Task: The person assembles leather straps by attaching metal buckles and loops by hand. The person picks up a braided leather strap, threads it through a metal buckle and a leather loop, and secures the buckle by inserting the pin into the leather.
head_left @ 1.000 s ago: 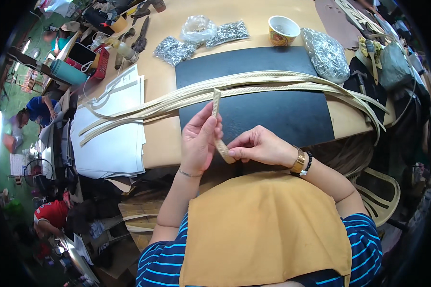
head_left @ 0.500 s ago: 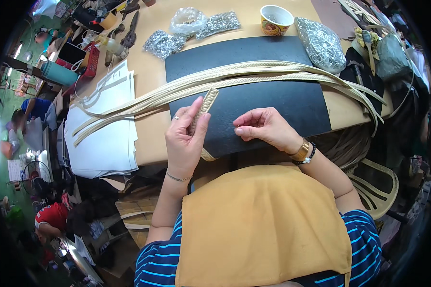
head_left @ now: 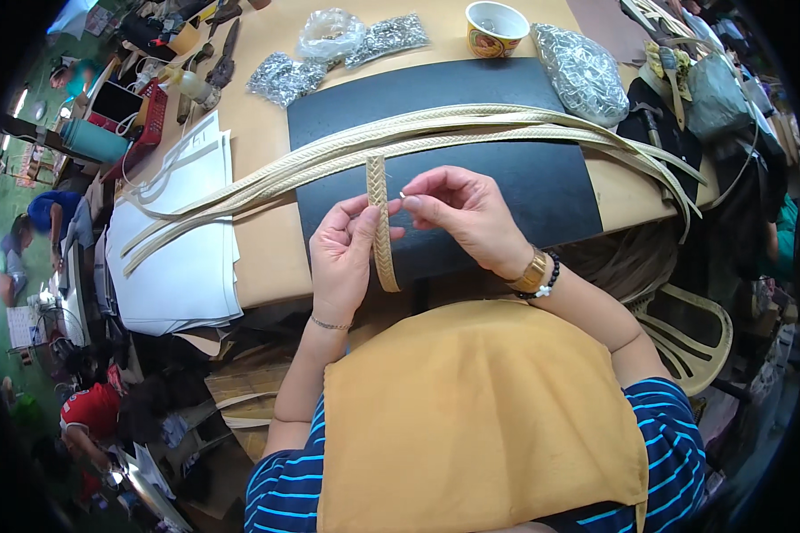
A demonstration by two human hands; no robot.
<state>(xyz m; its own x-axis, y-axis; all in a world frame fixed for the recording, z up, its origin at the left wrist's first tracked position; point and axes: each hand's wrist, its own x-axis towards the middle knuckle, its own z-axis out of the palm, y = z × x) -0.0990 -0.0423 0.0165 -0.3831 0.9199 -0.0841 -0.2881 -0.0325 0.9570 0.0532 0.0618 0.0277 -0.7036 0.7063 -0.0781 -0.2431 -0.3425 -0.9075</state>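
Note:
Between the thumb and fingers of my left hand (head_left: 340, 266) is a braided tan strap (head_left: 378, 182), held nearly upright with its lower end hanging at the mat's near edge. My right hand (head_left: 471, 218) is closed in a pinch just right of the strap. At its fingertips a small, pale, shiny piece (head_left: 402, 194) sticks out toward the strap; its exact kind is too small to tell. Behind both hands, several long braided straps (head_left: 453, 133) lie in a bundle across the black mat (head_left: 524, 191).
Plastic bags of small metal pieces (head_left: 280, 78) lie along the back, with a larger bag (head_left: 580, 75) at the right. Beside that stands a paper cup (head_left: 496, 43). White sheets (head_left: 173, 275) cover the left side; a hammer (head_left: 651, 124) and a brush (head_left: 674, 84) lie far right.
The strap has swung from a tilt to nearly upright. My right hand has come left and up, close beside it, and the pale piece now shows clearly at its fingertips.

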